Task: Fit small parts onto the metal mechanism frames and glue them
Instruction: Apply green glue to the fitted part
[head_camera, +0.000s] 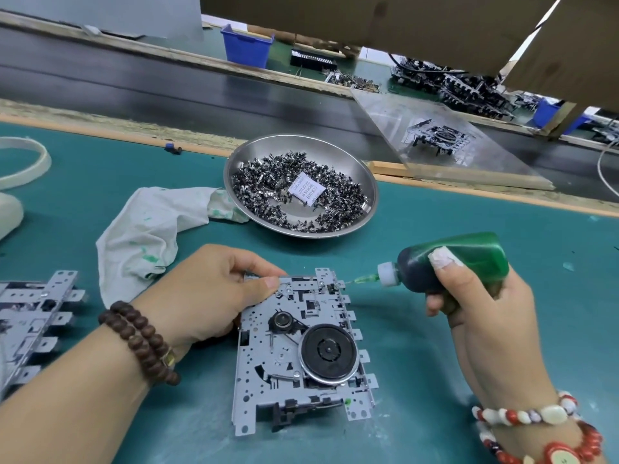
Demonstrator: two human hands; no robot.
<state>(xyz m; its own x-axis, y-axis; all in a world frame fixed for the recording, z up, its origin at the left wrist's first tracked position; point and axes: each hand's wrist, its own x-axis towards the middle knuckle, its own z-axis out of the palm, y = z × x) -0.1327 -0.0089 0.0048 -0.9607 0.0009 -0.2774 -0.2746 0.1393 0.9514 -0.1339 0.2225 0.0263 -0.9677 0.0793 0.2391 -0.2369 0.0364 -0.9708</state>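
Observation:
A grey metal mechanism frame (pixel 268 356) with a black flywheel lies on the green mat in front of me. My left hand (pixel 207 293) grips the frame's far left corner, thumb on its top face. My right hand (pixel 482 296) holds a green glue bottle (pixel 462 262) lying sideways. The bottle's green needle tip (pixel 360 280) points at the frame's far right corner, close to its edge. A dab of green glue (pixel 347 401) sits near the frame's near right corner. A steel bowl (pixel 361 172) behind holds several small dark parts and a white packet.
A stained white rag (pixel 150 229) lies left of the bowl. Another metal frame (pixel 30 316) sits at the left edge. A black conveyor belt (pixel 134 85) runs behind the mat, with a clear plastic sheet (pixel 452 142), a blue bin (pixel 246 45) and piled mechanisms beyond.

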